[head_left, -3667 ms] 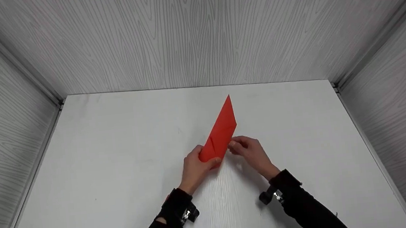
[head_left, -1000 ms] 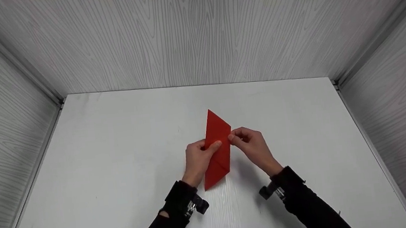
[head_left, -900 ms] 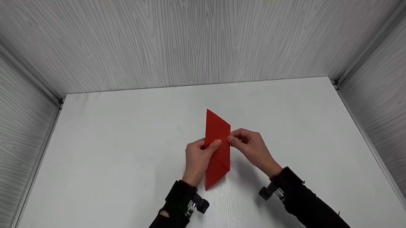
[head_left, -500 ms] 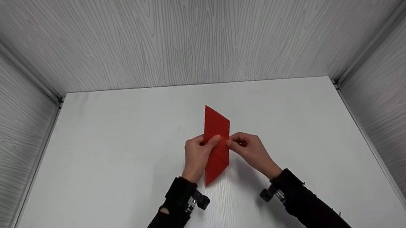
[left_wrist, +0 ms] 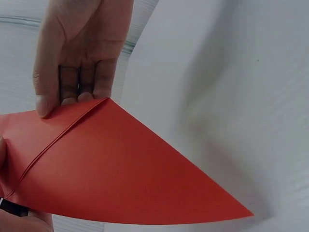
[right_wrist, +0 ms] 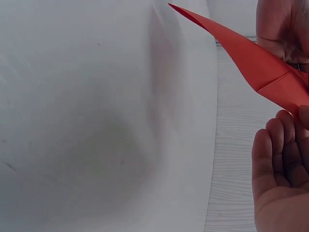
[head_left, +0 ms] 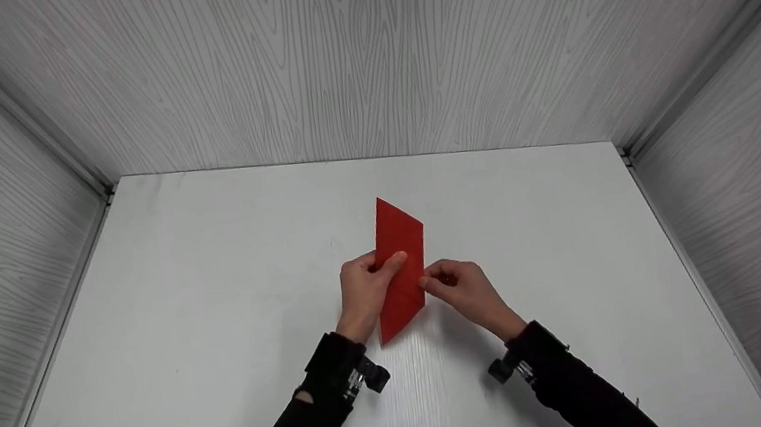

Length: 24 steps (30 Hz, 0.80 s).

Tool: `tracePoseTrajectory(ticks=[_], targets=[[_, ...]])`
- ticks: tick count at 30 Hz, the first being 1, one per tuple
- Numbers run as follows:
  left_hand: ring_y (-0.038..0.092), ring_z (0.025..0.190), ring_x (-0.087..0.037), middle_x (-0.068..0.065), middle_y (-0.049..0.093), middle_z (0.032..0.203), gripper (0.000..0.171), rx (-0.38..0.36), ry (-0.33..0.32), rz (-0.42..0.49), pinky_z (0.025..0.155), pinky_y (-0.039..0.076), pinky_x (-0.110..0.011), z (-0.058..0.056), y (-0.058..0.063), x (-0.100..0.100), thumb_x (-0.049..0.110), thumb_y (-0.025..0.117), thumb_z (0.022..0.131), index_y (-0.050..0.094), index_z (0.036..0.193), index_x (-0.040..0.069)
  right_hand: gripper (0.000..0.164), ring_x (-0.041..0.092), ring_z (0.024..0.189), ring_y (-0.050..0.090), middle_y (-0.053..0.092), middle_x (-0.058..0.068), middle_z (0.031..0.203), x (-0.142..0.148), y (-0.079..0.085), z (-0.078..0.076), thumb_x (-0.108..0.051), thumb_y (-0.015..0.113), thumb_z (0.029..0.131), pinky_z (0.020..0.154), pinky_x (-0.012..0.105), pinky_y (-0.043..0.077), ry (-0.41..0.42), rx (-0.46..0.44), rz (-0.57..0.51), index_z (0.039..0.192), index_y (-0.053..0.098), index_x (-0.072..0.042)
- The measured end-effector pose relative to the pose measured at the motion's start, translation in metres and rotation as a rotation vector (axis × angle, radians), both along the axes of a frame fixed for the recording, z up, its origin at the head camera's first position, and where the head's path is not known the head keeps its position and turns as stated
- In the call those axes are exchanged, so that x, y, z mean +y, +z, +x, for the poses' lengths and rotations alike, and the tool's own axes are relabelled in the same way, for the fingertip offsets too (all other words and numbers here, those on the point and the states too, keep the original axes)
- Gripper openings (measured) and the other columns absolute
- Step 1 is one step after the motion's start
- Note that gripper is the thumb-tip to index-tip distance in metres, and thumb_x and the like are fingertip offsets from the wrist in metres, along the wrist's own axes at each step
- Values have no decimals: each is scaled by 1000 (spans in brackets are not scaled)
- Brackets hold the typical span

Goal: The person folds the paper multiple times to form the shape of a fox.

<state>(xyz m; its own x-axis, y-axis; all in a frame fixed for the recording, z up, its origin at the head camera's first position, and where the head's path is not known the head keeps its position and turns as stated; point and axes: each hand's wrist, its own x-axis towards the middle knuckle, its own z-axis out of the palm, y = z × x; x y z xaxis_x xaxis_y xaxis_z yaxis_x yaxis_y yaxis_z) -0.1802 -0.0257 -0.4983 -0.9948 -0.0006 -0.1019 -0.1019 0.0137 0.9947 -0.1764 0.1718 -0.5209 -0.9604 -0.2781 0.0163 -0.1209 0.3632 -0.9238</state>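
A folded sheet of red paper (head_left: 398, 236), shaped like a slanted parallelogram, is held up above the white table. My left hand (head_left: 362, 289) grips its left edge, thumb across the front and fingers behind. At the lower right edge my right hand (head_left: 463, 288) pinches the paper between thumb and fingertips. In the left wrist view a double crease line crosses the red paper (left_wrist: 125, 169), which tapers to a point, and the right hand (left_wrist: 89, 48) meets its upper edge. The right wrist view shows the paper (right_wrist: 251, 60) bowed, with the right hand (right_wrist: 285, 169) below it.
The white tabletop (head_left: 215, 259) has faint scuffs and shadows under the hands. Wood-grain panels rise at the back (head_left: 364, 59), left and right. A black band with a small camera (head_left: 375, 375) sits on each wrist.
Since the earliest frame the paper has been turned more upright, and the left thumb now lies nearer its middle. Over the last second the right hand has slid down along the right edge.
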Motion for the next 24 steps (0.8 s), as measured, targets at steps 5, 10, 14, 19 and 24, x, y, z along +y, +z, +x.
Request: tracePoseTrajectory(ticks=[5, 10, 14, 19, 24], targets=[[70, 83, -23, -11, 75, 90, 32, 28, 31, 39, 71, 57, -32, -3, 4, -3, 31, 79, 94, 79, 103, 0, 9, 14, 80, 62, 75, 14, 92, -4, -3, 4, -11, 72, 98, 72, 23, 50, 13, -12, 36, 102, 76, -4], [70, 84, -24, -10, 76, 91, 32, 15, 41, 72, 72, 57, -32, -5, 3, -6, 32, 80, 93, 79, 103, 1, 8, 15, 81, 63, 75, 15, 91, -10, 11, 11, -5, 69, 98, 75, 24, 51, 35, -12, 49, 100, 75, 1], [70, 86, -25, -11, 76, 92, 32, 10, 45, 73, 73, 57, -32, -5, 1, -7, 31, 80, 93, 79, 105, 2, 10, 17, 82, 64, 75, 14, 92, -8, 10, 11, -10, 71, 99, 75, 25, 52, 62, -5, 31, 100, 76, -2], [70, 84, -24, -10, 76, 91, 30, 34, 54, 48, 72, 58, -32, -6, 1, -7, 30, 80, 93, 80, 103, 1, 10, 16, 81, 63, 76, 10, 93, -1, -10, 5, -19, 73, 98, 74, 26, 52, 93, -9, 48, 100, 77, -10], [68, 80, -21, -9, 74, 86, 30, 59, 57, 9, 68, 55, -29, -6, 1, -8, 30, 80, 93, 80, 98, 1, 9, 16, 79, 61, 75, 5, 91, 0, -12, 6, -17, 72, 98, 71, 26, 52, 100, -21, 79, 100, 77, -10]])
